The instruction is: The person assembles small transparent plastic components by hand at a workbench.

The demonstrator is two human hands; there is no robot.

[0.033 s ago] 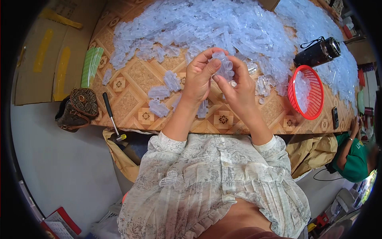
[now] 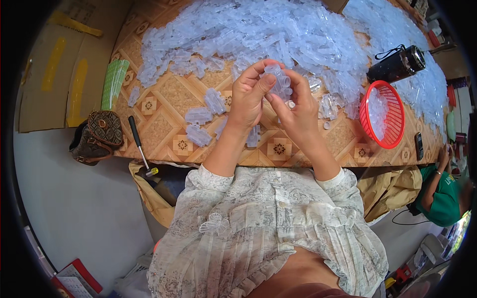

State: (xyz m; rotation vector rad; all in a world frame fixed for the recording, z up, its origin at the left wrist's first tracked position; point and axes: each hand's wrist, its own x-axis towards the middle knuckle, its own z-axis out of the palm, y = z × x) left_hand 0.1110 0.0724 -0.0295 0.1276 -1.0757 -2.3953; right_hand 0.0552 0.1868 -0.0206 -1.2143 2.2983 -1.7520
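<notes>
Above the table my left hand (image 2: 252,93) grips a clear plastic piece made of several joined short tubes (image 2: 279,82), with its thumb across the near side. From the other side my right hand (image 2: 299,105) closes on the same piece, thumb and fingers against it. A small white round part (image 2: 290,104) shows by my right thumb; whether it is attached I cannot tell. Near my left wrist lie loose clear plastic pieces (image 2: 198,115) of a similar kind. Beyond both hands spreads a large heap of clear plastic pieces (image 2: 238,35).
A red plastic basket (image 2: 401,116) with clear small parts stands right, beside a black flask (image 2: 396,64) and a phone (image 2: 419,145). At left are a hammer (image 2: 136,136), a brown patterned bag (image 2: 102,134) and a cardboard box (image 2: 42,94). A person in green (image 2: 442,198) sits at far right.
</notes>
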